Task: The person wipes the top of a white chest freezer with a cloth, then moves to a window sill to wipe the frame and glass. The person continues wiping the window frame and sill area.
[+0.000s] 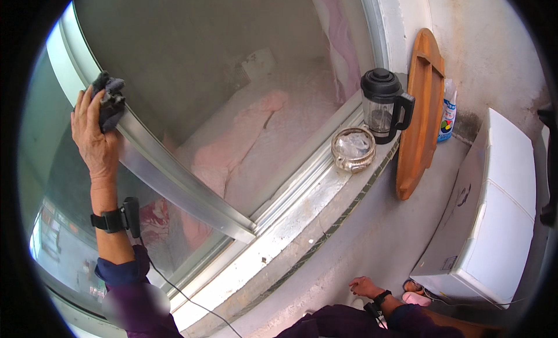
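Note:
My left hand (92,137) presses a dark grey cloth (111,104) against the upright metal frame (152,150) of a sliding window. The fingers lie stretched over the cloth's left side. A glass pane (209,76) spreads to the right of this frame, and another pane (148,233) lies behind my left forearm. Low in the view, my right hand (365,288) hangs in front of the wall below the sill, its fingers loosely bent with nothing visible in them. Each wrist wears a black strap with a device.
On the window sill (301,216) stand a blender jug (381,106) and a round bowl (354,149) holding clear plastic. A wooden board (422,115) leans beside them, near a printed bag (448,117). A white chest freezer (497,216) stands at right. A cable (187,296) trails from my left wrist.

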Tool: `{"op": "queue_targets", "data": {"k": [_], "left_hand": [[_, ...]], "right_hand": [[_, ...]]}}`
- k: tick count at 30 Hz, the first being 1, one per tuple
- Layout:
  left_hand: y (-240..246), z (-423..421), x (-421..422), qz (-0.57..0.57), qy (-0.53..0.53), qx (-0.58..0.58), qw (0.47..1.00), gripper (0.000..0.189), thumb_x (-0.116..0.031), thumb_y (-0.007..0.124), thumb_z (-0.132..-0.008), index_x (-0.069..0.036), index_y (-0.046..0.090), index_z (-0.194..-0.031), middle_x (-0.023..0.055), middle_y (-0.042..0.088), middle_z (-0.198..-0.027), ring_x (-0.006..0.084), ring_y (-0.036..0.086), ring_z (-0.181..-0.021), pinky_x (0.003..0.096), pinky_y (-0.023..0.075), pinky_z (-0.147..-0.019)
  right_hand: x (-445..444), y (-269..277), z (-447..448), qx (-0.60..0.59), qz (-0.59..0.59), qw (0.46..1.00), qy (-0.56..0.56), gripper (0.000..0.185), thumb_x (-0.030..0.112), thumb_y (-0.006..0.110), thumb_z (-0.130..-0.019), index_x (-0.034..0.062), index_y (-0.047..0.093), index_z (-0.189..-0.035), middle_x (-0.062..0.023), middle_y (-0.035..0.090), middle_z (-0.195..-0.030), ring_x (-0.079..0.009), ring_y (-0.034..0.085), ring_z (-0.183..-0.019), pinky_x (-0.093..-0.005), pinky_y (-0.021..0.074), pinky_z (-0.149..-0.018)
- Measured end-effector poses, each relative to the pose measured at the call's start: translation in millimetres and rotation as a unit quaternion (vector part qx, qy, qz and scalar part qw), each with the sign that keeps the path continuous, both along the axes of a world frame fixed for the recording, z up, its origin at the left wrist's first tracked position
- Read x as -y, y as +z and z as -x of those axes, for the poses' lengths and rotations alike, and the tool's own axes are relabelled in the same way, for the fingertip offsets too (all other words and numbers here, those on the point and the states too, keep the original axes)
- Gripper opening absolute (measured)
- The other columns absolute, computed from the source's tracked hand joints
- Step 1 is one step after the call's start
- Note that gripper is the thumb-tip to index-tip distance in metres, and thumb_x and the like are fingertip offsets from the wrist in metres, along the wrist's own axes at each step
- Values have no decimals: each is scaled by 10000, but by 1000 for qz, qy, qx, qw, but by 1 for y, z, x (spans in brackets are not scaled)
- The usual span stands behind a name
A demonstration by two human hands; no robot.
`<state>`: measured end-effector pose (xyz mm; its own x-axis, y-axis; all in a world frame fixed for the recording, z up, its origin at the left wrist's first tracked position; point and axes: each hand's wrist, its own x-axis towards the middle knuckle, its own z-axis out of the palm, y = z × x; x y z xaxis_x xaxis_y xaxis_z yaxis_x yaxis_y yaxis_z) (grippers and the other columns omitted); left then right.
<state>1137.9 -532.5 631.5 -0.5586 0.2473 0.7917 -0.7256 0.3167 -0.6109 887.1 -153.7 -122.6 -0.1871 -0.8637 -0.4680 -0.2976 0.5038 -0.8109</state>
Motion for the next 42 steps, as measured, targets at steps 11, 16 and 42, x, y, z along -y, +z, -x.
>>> {"op": "queue_targets", "data": {"k": [11,16,42], "left_hand": [[-178,1,-38,-153,28,8,988,448,36,542,-827,-99,687,-1229,117,584,-1477,346,439,-1473,515,221,-1246],[-249,-6,-49,-220,54,48,973,300,-60,589,-904,-113,707,-1175,102,585,-1478,338,432,-1480,523,231,-1238],[-452,-55,-108,-539,66,150,826,349,-68,643,-839,-65,700,-1184,160,594,-1420,334,470,-1407,506,329,-1169]], "right_hand": [[-33,-8,15,61,-11,997,-34,298,176,681,-810,69,775,-1072,-139,775,-867,-273,760,-815,-375,596,-806],[-41,-13,15,14,-36,999,-20,293,167,682,-810,77,771,-1074,-140,776,-897,-288,756,-859,-387,589,-832],[-63,12,-2,28,-76,997,2,341,164,642,-886,24,715,-1188,-112,781,-939,-182,749,-783,-305,593,-664]]}}
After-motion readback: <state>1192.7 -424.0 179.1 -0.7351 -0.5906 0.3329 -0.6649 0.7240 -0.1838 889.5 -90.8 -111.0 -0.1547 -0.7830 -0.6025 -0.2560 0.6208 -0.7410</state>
